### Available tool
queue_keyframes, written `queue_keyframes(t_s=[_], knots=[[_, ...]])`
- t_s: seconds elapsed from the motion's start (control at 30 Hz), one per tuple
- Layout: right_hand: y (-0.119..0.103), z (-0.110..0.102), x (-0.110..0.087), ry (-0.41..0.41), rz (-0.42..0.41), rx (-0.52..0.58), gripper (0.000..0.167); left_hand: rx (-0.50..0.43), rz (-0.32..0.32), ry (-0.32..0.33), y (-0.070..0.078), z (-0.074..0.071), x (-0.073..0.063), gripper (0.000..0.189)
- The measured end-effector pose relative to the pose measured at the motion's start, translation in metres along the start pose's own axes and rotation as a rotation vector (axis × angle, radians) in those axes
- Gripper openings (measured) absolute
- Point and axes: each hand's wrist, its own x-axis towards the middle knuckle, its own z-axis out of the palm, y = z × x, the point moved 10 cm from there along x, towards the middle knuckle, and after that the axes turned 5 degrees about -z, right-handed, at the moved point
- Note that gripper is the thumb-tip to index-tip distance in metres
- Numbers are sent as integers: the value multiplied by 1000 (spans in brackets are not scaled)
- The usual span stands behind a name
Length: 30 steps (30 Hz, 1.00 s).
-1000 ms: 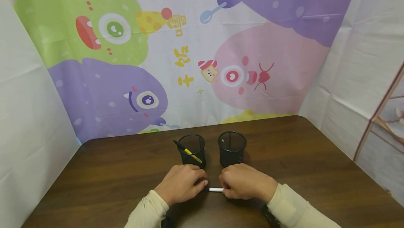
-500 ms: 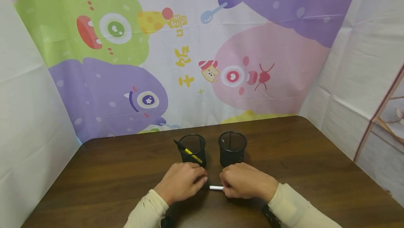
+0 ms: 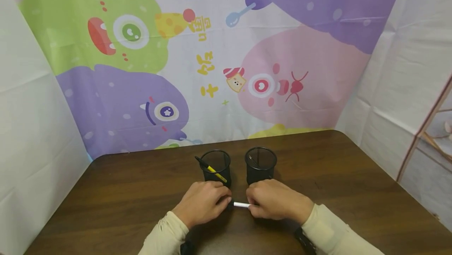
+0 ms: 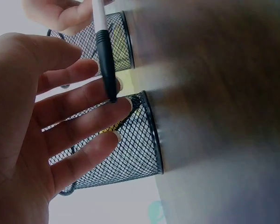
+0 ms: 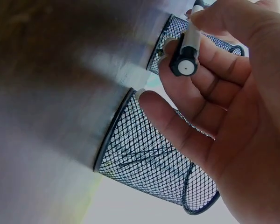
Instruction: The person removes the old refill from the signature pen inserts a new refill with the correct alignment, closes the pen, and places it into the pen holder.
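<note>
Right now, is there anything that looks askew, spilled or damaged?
Only the backdrop looks odd: its lettering and cartoon faces lie sideways. Both mesh cups stand upright; the right hand pinches the white pen; no spill or clear damage shows.

The white pen [image 3: 241, 204] looks plastic, the cups [image 4: 142, 149] metal mesh, the table [image 3: 141, 184] smooth wood, the backdrop [image 3: 226, 57] cloth.

pen [image 3: 241, 204] | white barrel, black ribbed front section tapering to narrow tip; rear end black with clip, white disc on end face | pinched rear-side by right hand [image 3: 277, 201], near level, lying crosswise | held off table [image 3: 141, 192], between hands, tip at fingertips of left hand [image 3: 204, 203], contact unclear
</note>
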Motion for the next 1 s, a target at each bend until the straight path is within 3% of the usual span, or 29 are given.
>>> queue_keyframes(t_s=[1.0], knots=[[-1, -31, -4, 287, -74, -101, 14, -18, -33, 104, -11, -11, -1, 15]])
